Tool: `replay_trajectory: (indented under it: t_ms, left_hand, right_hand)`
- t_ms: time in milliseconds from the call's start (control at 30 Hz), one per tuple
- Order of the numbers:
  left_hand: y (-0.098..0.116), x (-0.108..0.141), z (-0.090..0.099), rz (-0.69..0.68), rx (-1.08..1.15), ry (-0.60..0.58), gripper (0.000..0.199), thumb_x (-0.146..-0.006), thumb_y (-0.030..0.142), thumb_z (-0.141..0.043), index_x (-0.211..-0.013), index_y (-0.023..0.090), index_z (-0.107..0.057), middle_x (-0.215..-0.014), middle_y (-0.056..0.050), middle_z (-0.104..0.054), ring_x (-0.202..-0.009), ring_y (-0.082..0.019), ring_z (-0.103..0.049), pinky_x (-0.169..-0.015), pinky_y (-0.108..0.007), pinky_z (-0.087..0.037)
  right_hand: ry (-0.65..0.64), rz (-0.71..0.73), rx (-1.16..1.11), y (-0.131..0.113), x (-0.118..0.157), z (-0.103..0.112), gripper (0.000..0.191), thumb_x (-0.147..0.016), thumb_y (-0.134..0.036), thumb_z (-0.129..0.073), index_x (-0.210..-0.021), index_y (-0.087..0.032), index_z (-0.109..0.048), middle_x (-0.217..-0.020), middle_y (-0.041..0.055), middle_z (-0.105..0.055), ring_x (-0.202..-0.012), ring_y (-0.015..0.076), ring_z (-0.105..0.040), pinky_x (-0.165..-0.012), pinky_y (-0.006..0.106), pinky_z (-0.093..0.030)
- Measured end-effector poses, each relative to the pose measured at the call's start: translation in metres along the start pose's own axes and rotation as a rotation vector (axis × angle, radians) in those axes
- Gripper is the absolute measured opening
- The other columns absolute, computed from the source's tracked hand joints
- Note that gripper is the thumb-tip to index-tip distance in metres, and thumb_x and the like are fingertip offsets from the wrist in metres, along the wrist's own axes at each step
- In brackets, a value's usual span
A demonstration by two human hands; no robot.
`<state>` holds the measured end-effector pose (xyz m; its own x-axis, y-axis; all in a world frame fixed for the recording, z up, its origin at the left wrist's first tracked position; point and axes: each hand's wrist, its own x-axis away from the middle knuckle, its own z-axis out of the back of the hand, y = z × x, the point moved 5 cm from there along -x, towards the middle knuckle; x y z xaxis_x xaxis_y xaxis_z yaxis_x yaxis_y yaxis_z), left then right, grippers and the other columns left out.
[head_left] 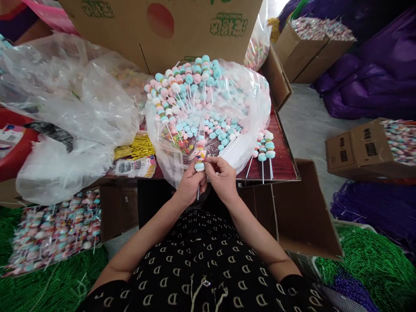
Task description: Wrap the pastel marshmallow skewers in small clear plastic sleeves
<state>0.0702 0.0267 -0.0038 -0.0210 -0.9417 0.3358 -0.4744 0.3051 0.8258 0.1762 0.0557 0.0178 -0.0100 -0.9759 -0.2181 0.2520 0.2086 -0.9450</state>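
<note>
Candy lollipop [199,166] half hidden; left hand [191,185] and right hand [222,178] cover it.

"What's the person wearing?"

"A black top [201,260] printed with small cream D shapes."

"And the sleeves [107,292]?"

"Black too, leaving the arms bare down to the left hand [191,184] and right hand [221,180]."

"Anything on the chest?"

"Pale cords [195,294] beside a small shiny metal piece [206,283]."

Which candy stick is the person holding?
The upright candy stick pinched between the left hand and right hand; its white shaft pokes below them. The others lie in the clear plastic bag or on the table.
</note>
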Motion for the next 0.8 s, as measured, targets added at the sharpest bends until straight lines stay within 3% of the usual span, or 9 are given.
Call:
replay_trajectory:
  t_ms: [333,533,633,800]
  left_hand:
    - [-0.011,-0.005,0.01,-0.112,-0.158,-0.057,0.027,-0.087,0.03,-0.065,-0.11,0.024,-0.053,-0.052,0.014,-0.043,-0.036,-0.007,-0.037,-0.036,-0.019,-0.028]
    - [-0.002,0.0,0.001,-0.062,-0.057,-0.085,0.035,-0.081,0.035,-0.067,-0.111,0.021,-0.056,-0.058,0.01,-0.051,-0.041,-0.007,-0.037,-0.036,-0.019,-0.025]
    - [0.003,0.003,-0.005,-0.011,-0.003,-0.059,0.037,-0.081,0.046,-0.069,-0.103,0.02,-0.057,-0.055,0.009,-0.049,-0.04,-0.007,-0.035,-0.035,-0.02,-0.022]
    - [-0.001,0.005,0.0,0.016,0.013,0.029,0.037,-0.079,0.05,-0.074,-0.093,0.022,-0.054,-0.048,0.012,-0.043,-0.035,-0.005,-0.03,-0.035,-0.019,-0.019]
  right_hand:
    - [0.001,-0.207,-0.125,0.007,0.003,-0.001,0.024,-0.081,-0.042,-0.067,-0.088,-0.02,-0.073,-0.083,0.0033,-0.078,-0.066,0.0157,-0.067,-0.065,0.03,-0.055]
    - [-0.028,-0.239,-0.142,0.012,0.003,-0.002,0.021,-0.084,-0.041,-0.063,-0.087,-0.021,-0.068,-0.07,-0.0005,-0.071,-0.057,0.0146,-0.063,-0.059,0.028,-0.053]
    - [-0.024,-0.133,-0.074,0.01,0.001,-0.001,0.016,-0.085,-0.036,-0.061,-0.085,-0.022,-0.066,-0.07,-0.0006,-0.07,-0.059,0.0146,-0.063,-0.06,0.028,-0.053]
    - [0.018,0.25,0.205,0.003,0.002,0.0,0.009,-0.084,-0.022,-0.057,-0.077,-0.024,-0.061,-0.069,0.0002,-0.067,-0.066,0.016,-0.063,-0.067,0.03,-0.054]
